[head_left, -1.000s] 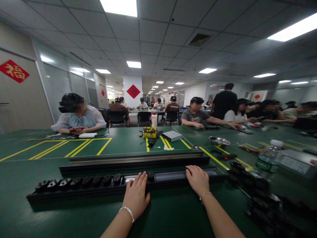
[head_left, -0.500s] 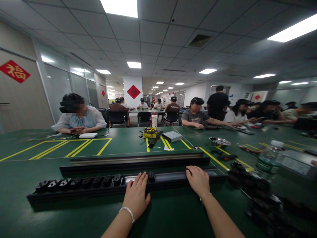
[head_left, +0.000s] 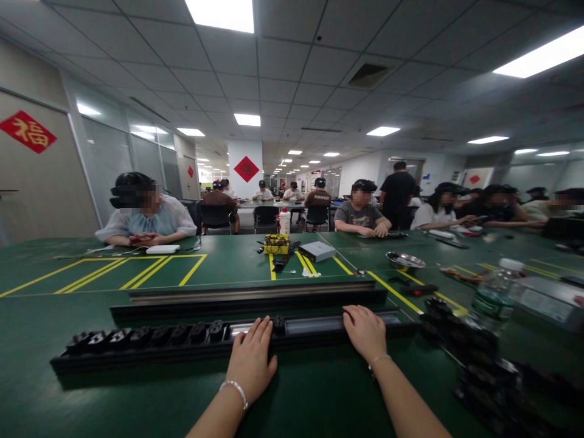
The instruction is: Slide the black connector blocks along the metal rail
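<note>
A long black rail (head_left: 314,328) lies across the green table before me. Several black plug-like modules (head_left: 159,336) sit in a row along its left part. A single module (head_left: 278,324) stands in the channel just right of my left fingers. My left hand (head_left: 252,353) rests flat over the rail's middle, fingers stretched out. Further right, my right hand (head_left: 366,331) lies over the rail with its fingers extended and slightly bent; nothing shows in it. What lies directly under both palms is hidden. Behind runs a second black rail (head_left: 246,298), parallel to the first.
Piles of black modules (head_left: 483,371) lie at the right, beside a water bottle (head_left: 493,295). A metal bowl (head_left: 405,261), a grey box (head_left: 316,250) and a yellow cable holder (head_left: 276,244) stand further back. Across the table sit people (head_left: 146,219) wearing headgear.
My hands and the rails have not moved. Across the table, a seated person in grey has drawn an outstretched arm back in. A standing person in black behind has shifted slightly left.
</note>
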Action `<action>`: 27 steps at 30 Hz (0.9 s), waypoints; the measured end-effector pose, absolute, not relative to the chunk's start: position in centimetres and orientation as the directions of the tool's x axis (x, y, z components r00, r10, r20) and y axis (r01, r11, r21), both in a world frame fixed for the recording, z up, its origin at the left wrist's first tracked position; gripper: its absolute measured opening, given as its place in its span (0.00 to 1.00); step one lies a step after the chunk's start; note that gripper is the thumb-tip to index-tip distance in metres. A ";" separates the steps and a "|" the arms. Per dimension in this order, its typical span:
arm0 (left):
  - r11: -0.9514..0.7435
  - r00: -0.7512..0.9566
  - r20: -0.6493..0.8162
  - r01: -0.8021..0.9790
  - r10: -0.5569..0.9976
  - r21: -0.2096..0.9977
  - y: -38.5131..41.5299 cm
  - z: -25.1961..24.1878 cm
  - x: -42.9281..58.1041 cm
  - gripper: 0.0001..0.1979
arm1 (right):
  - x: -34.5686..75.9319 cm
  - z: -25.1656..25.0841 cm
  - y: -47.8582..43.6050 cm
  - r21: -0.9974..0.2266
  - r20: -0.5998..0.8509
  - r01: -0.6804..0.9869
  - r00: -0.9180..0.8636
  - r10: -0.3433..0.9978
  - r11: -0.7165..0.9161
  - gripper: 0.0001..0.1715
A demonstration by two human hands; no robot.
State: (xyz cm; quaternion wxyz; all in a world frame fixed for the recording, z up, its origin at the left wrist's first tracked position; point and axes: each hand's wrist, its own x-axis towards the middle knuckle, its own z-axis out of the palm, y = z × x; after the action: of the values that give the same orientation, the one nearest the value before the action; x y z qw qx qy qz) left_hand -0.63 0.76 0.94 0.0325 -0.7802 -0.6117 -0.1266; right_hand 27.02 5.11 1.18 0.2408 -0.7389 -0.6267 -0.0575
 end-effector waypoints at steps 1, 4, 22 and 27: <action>-0.251 0.221 0.237 0.962 0.946 0.105 0.7 0.9 -0.7 0.32 | 27.0 1.1 5.1 -0.285 0.386 0.954 0.208 0.899 -0.099 0.23; -0.253 0.223 0.232 0.961 0.947 0.109 0.7 0.9 -0.8 0.32 | 27.0 1.2 5.1 -0.280 0.386 0.955 0.208 0.899 -0.101 0.23; -0.247 0.218 0.207 0.960 0.954 0.128 0.4 1.8 -0.6 0.32 | 27.1 1.0 5.2 -0.268 0.398 0.958 0.208 0.894 -0.103 0.22; -0.247 0.218 0.204 0.960 0.955 0.133 0.4 1.7 -0.6 0.32 | 27.0 1.1 5.2 -0.283 0.382 0.953 0.215 0.899 -0.108 0.22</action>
State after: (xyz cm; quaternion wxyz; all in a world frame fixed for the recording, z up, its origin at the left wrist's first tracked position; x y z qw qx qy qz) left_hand -0.61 0.44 1.73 0.0107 -0.7802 -0.6135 -0.1220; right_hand 27.02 5.18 1.10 0.2385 -0.7420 -0.6239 -0.0568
